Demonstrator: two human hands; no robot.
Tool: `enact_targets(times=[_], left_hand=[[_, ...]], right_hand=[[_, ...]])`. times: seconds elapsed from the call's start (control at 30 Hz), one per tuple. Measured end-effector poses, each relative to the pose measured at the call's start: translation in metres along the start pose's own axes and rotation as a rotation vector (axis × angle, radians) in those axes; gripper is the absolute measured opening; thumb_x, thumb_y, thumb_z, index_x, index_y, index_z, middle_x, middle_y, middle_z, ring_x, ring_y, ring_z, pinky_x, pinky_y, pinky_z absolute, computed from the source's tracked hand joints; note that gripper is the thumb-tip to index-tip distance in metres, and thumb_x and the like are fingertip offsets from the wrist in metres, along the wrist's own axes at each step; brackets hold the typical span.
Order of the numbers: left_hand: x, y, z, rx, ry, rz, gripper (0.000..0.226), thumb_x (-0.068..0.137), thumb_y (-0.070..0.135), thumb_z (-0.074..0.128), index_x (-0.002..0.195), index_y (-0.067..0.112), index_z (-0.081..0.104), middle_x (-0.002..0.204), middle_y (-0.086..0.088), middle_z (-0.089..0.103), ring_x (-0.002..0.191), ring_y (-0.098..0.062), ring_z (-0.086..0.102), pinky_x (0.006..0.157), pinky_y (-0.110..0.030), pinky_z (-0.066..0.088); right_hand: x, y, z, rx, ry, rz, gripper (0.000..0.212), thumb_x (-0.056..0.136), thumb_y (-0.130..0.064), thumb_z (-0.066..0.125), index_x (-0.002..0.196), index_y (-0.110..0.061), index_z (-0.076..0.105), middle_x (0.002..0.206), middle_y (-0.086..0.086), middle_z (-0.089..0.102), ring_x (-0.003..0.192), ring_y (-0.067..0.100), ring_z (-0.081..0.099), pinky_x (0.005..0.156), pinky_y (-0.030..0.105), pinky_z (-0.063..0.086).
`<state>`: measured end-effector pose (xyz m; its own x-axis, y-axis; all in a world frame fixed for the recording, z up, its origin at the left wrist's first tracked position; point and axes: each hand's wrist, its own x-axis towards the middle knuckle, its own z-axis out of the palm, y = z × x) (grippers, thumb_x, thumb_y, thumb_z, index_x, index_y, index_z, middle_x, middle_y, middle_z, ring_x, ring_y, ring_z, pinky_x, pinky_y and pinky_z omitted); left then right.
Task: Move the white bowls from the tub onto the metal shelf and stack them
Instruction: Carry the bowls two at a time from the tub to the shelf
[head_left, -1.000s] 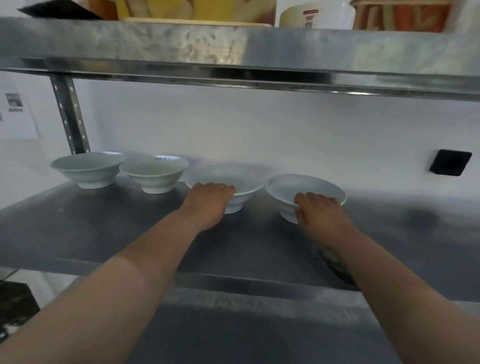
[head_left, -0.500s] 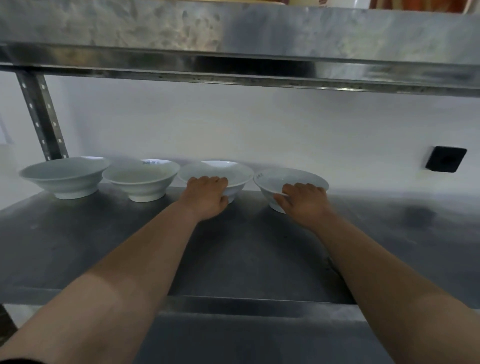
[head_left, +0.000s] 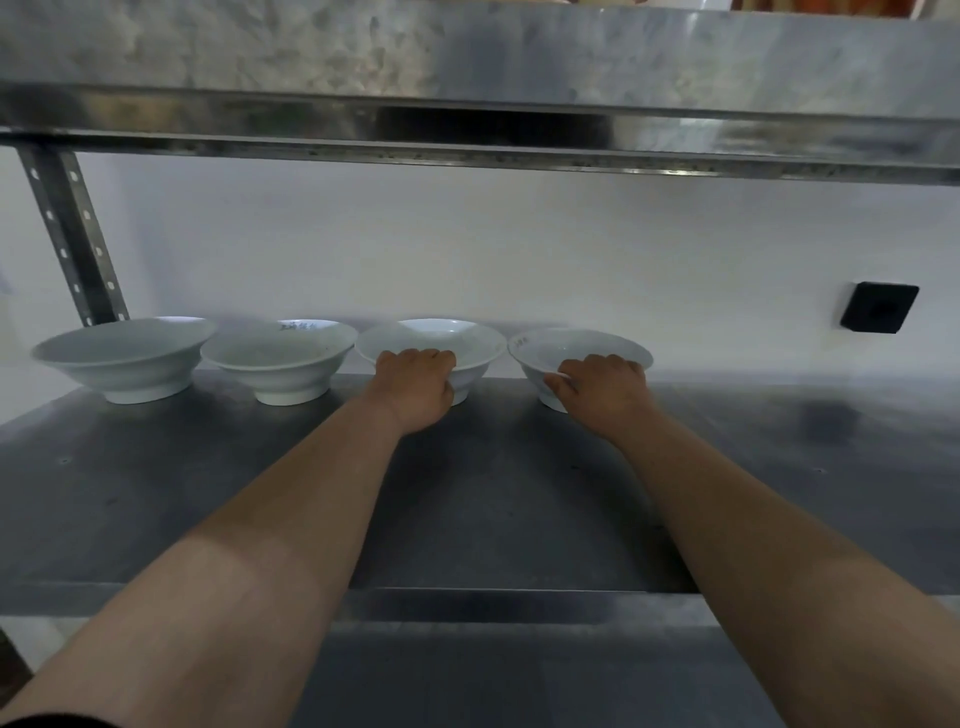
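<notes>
While your fingers (head_left: 415, 357) curl over near rims, left hand (head_left: 415, 389) on the third bowl (head_left: 441, 335), right hand (head_left: 605, 389) on the fourth bowl (head_left: 576, 345), four white bowls (head_left: 124, 358) stand unstacked along the metal shelf (head_left: 493, 499), upper shelf (head_left: 467, 62) overhead, black wall plate (head_left: 879, 307) right

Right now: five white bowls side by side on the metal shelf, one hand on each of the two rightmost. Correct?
Head view shows four white bowls, not five. Rest holds: left hand on the third bowl, right hand on the fourth bowl.
</notes>
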<state>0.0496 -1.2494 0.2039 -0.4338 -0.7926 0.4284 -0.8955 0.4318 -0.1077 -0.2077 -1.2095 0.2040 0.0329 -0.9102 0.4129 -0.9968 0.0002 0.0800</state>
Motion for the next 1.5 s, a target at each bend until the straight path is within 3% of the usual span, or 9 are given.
enact_targets(times=[0.27, 0.37, 0.43, 0.57, 0.67, 0.77, 1.17, 1.37, 1.5], left_hand=[[-0.001, -0.001, 0.002, 0.004, -0.055, -0.015, 0.031, 0.091, 0.03, 0.045, 0.118, 0.017, 0.049, 0.114, -0.007, 0.058, 0.101, -0.028, 0.052, 0.079, -0.04, 0.036], [-0.001, 0.002, -0.001, -0.031, -0.031, -0.023, 0.054, 0.088, 0.036, 0.05, 0.138, 0.018, 0.041, 0.137, -0.009, 0.047, 0.126, -0.032, 0.042, 0.105, -0.051, 0.033], [-0.01, 0.016, -0.015, -0.161, 0.098, 0.033, 0.066, 0.088, 0.032, 0.054, 0.148, 0.018, 0.032, 0.15, -0.008, 0.037, 0.14, -0.029, 0.031, 0.115, -0.048, 0.023], [-0.064, 0.071, -0.057, -0.695, 0.135, 0.094, 0.046, 0.091, 0.025, 0.058, 0.135, 0.029, 0.048, 0.137, 0.007, 0.053, 0.126, -0.005, 0.049, 0.107, -0.031, 0.043], [-0.125, 0.126, -0.074, -1.067, 0.04, 0.125, 0.029, 0.087, 0.025, 0.061, 0.115, 0.035, 0.058, 0.114, 0.014, 0.065, 0.111, -0.001, 0.061, 0.094, -0.025, 0.051], [-0.181, 0.179, -0.074, -1.263, -0.063, 0.208, 0.032, 0.082, 0.033, 0.057, 0.113, 0.037, 0.061, 0.112, 0.008, 0.068, 0.111, -0.013, 0.064, 0.093, -0.028, 0.05], [-0.348, 0.397, 0.042, -1.423, -0.817, 0.062, 0.034, 0.078, 0.04, 0.057, 0.112, 0.043, 0.062, 0.115, 0.009, 0.066, 0.111, -0.01, 0.062, 0.095, -0.05, 0.052], [-0.399, 0.474, 0.065, -1.327, -1.126, 0.276, 0.041, 0.075, 0.041, 0.059, 0.115, 0.031, 0.059, 0.111, 0.014, 0.066, 0.111, -0.006, 0.061, 0.092, -0.022, 0.049], [-0.403, 0.517, 0.063, -1.296, -1.255, 0.421, 0.038, 0.077, 0.039, 0.06, 0.115, 0.033, 0.059, 0.111, 0.01, 0.067, 0.111, -0.009, 0.062, 0.091, -0.02, 0.048]], right_hand=[[-0.001, -0.002, 0.0, 0.016, 0.012, 0.015, 0.046, 0.101, -0.05, 0.033, 0.12, -0.021, 0.062, 0.116, 0.01, 0.067, 0.104, 0.029, 0.062, 0.094, 0.042, 0.046], [-0.016, 0.001, -0.012, 0.185, 0.044, -0.003, 0.046, 0.095, -0.041, 0.051, 0.136, -0.02, 0.054, 0.134, 0.011, 0.059, 0.121, 0.03, 0.055, 0.105, 0.044, 0.043], [-0.039, 0.003, -0.027, 0.394, 0.087, 0.01, 0.049, 0.093, -0.033, 0.057, 0.141, -0.022, 0.051, 0.143, 0.006, 0.052, 0.13, 0.026, 0.048, 0.109, 0.039, 0.039], [-0.118, 0.015, -0.066, 0.846, 0.04, 0.147, 0.029, 0.094, -0.032, 0.058, 0.122, -0.035, 0.064, 0.115, -0.017, 0.064, 0.105, 0.0, 0.059, 0.081, 0.016, 0.043], [-0.199, 0.026, -0.084, 1.068, 0.098, 0.193, 0.014, 0.093, -0.019, 0.064, 0.101, -0.029, 0.07, 0.092, -0.015, 0.072, 0.078, -0.006, 0.064, 0.067, 0.008, 0.045], [-0.285, 0.042, -0.089, 1.131, 0.162, 0.203, 0.015, 0.092, -0.005, 0.064, 0.097, -0.017, 0.072, 0.093, -0.011, 0.073, 0.082, -0.003, 0.065, 0.074, 0.009, 0.045], [-0.628, 0.078, -0.007, 1.177, -0.04, 1.088, 0.022, 0.092, -0.006, 0.062, 0.098, -0.026, 0.071, 0.1, -0.013, 0.071, 0.094, 0.006, 0.067, 0.084, 0.022, 0.052], [-0.749, 0.066, -0.013, 1.164, 0.031, 1.496, 0.026, 0.092, -0.012, 0.061, 0.091, -0.037, 0.07, 0.1, -0.012, 0.073, 0.097, 0.009, 0.068, 0.09, 0.031, 0.052], [-0.783, 0.045, -0.023, 1.129, 0.117, 1.698, 0.019, 0.093, -0.014, 0.06, 0.095, -0.031, 0.07, 0.101, -0.014, 0.073, 0.099, 0.009, 0.067, 0.091, 0.029, 0.052]])
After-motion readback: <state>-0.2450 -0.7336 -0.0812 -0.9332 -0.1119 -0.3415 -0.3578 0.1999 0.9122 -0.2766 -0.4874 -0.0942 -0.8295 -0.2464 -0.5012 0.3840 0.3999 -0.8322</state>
